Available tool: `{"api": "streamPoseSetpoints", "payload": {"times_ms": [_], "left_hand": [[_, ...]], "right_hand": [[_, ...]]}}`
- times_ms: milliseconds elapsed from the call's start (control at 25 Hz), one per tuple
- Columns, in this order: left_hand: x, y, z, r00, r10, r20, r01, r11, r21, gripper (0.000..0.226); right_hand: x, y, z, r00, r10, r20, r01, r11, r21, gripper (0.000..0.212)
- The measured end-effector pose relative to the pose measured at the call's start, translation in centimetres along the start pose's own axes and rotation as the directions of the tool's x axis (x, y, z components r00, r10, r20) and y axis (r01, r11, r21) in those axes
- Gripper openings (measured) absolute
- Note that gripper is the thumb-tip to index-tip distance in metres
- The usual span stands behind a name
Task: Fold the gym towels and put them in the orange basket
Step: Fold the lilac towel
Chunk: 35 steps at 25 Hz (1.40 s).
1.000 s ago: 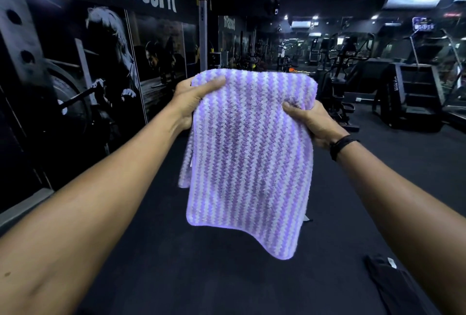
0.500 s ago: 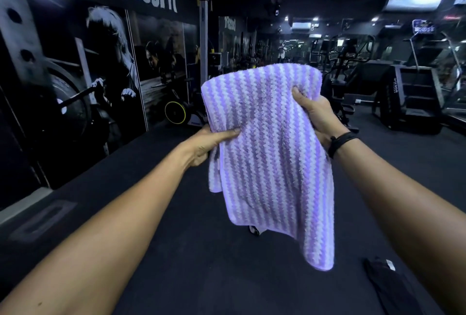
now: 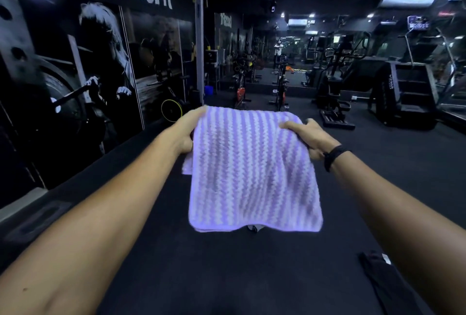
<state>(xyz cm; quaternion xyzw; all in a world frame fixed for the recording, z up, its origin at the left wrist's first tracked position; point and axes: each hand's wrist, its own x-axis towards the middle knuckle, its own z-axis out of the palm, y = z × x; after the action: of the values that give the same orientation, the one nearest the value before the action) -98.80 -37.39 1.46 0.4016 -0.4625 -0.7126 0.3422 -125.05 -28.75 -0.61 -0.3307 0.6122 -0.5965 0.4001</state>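
Note:
A purple and white striped towel (image 3: 252, 173) hangs folded in front of me, held up in the air above the dark floor. My left hand (image 3: 187, 129) grips its upper left corner. My right hand (image 3: 309, 138) grips the upper right corner, thumb on top of the cloth. The towel's lower edge shows several stacked layers. No orange basket is in view.
A dark cloth (image 3: 378, 279) lies on the floor at the lower right. A mural wall (image 3: 75, 82) runs along the left. Exercise bikes (image 3: 280, 92) and a stair machine (image 3: 408, 92) stand further back on the dark floor (image 3: 252, 277).
The towel has been folded shorter and lowered. My left hand went from the towel's middle edge to its upper left corner; both hands now hold it level and lower.

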Motion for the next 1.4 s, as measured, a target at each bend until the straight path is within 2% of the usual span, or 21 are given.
{"api": "streamPoseSetpoints", "payload": {"times_ms": [40, 80, 120, 160, 240, 320, 440, 520, 600, 680, 800, 880, 920, 1000, 1080, 1120, 1160, 1200, 1240, 1280, 1400], "left_hand": [[-0.2, 0.0, -0.5, 0.996, 0.016, 0.090, -0.018, 1.000, 0.023, 0.041], [-0.3, -0.1, -0.8, 0.986, 0.057, 0.155, -0.069, 0.995, 0.075, 0.064], [0.0, -0.3, -1.1, 0.973, 0.101, 0.209, -0.133, 0.980, 0.147, 0.101], [0.4, -0.6, -1.1, 0.961, 0.140, 0.240, -0.201, 0.947, 0.251, 0.130], [0.6, -1.1, -0.4, 0.940, 0.187, 0.286, -0.303, 0.841, 0.448, 0.150], [1.0, -1.5, -0.1, 0.923, 0.222, 0.313, -0.375, 0.696, 0.613, 0.139], [1.5, -1.5, -0.5, 0.860, 0.402, 0.313, -0.435, 0.260, 0.862, 0.081], [1.9, -1.5, -0.9, 0.760, 0.584, 0.286, -0.389, 0.055, 0.920, 0.062], [2.2, -1.6, -0.9, 0.672, 0.708, 0.217, -0.338, 0.032, 0.941, 0.057], [1.9, -1.8, -0.5, 0.612, 0.772, 0.169, -0.280, 0.013, 0.960, 0.053], [0.7, -1.3, -0.1, 0.431, 0.869, 0.245, -0.247, -0.147, 0.958, 0.038], [0.8, -0.7, -0.5, 0.299, 0.909, 0.291, -0.265, -0.214, 0.940, 0.026], [0.9, -0.4, -0.6, 0.253, 0.921, 0.294, -0.299, -0.215, 0.930, 0.020], [0.6, -0.1, -0.4, 0.177, 0.932, 0.316, -0.376, -0.233, 0.897, 0.013], [-0.2, 0.1, 0.7, 0.097, 0.935, 0.341, -0.420, -0.272, 0.866, 0.014], [-0.6, 0.3, 1.2, 0.115, 0.945, 0.307, -0.483, -0.217, 0.848, 0.024], [-1.6, 0.6, 1.9, 0.230, 0.948, 0.219, -0.591, -0.043, 0.805, 0.036], [-2.5, 1.0, 2.4, 0.386, 0.913, 0.129, -0.678, 0.186, 0.712, 0.046], [-3.0, 1.3, 2.8, 0.507, 0.857, 0.095, -0.711, 0.354, 0.607, 0.052], [-3.5, 1.5, 3.0, 0.581, 0.809, 0.094, -0.717, 0.453, 0.530, 0.052], [-4.3, 0.8, 3.7, 0.569, 0.818, 0.078, -0.759, 0.487, 0.432, 0.029]], "right_hand": [[0.6, 0.0, 0.0, 0.998, 0.018, -0.060, -0.019, 1.000, -0.020, 0.096], [1.2, 0.1, 0.0, 0.994, 0.017, -0.112, -0.022, 0.999, -0.039, 0.097], [1.7, 0.2, 0.1, 0.988, 0.015, -0.152, -0.020, 0.999, -0.034, 0.093], [1.7, 0.1, 0.3, 0.984, 0.006, -0.181, -0.009, 1.000, -0.013, 0.084], [2.0, -0.1, 0.6, 0.979, -0.025, -0.203, 0.032, 0.999, 0.031, 0.058], [2.5, -0.2, 0.7, 0.974, -0.070, -0.214, 0.082, 0.996, 0.047, 0.035], [2.0, -0.9, 0.3, 0.975, -0.121, -0.186, 0.132, 0.990, 0.049, 0.014], [0.8, -1.3, 0.1, 0.999, -0.046, 0.023, 0.046, 0.999, 0.007, 0.005], [-0.6, -1.7, 0.0, 0.960, 0.074, 0.271, -0.055, 0.995, -0.077, 0.010], [-1.3, -1.7, -0.3, 0.908, 0.120, 0.401, -0.066, 0.987, -0.146, 0.022], [-2.1, -1.7, -1.3, 0.848, 0.190, 0.495, -0.037, 0.953, -0.302, 0.040], [-3.2, -2.3, -1.7, 0.850, 0.268, 0.454, 0.024, 0.840, -0.541, 0.066], [-3.5, -2.6, -1.8, 0.889, 0.253, 0.381, 0.068, 0.751, -0.657, 0.076], [-3.7, -2.9, -1.1, 0.959, 0.022, 0.284, 0.200, 0.656, -0.728, 0.081], [-3.4, -3.0, -0.1, 0.926, -0.159, 0.343, 0.338, 0.755, -0.562, 0.103], [-3.3, -2.9, 0.5, 0.887, -0.181, 0.424, 0.367, 0.833, -0.413, 0.109], [-3.2, -2.6, 1.1, 0.834, -0.185, 0.519, 0.368, 0.889, -0.274, 0.106], [-3.5, -2.4, 1.7, 0.782, -0.177, 0.598, 0.341, 0.924, -0.174, 0.101], [-3.9, -2.2, 2.1, 0.758, -0.160, 0.633, 0.281, 0.955, -0.095, 0.097], [-4.5, -2.0, 2.4, 0.757, -0.125, 0.641, 0.183, 0.983, -0.024, 0.098], [-5.0, -1.3, 3.5, 0.748, -0.050, 0.662, -0.116, 0.972, 0.205, 0.103]]}}
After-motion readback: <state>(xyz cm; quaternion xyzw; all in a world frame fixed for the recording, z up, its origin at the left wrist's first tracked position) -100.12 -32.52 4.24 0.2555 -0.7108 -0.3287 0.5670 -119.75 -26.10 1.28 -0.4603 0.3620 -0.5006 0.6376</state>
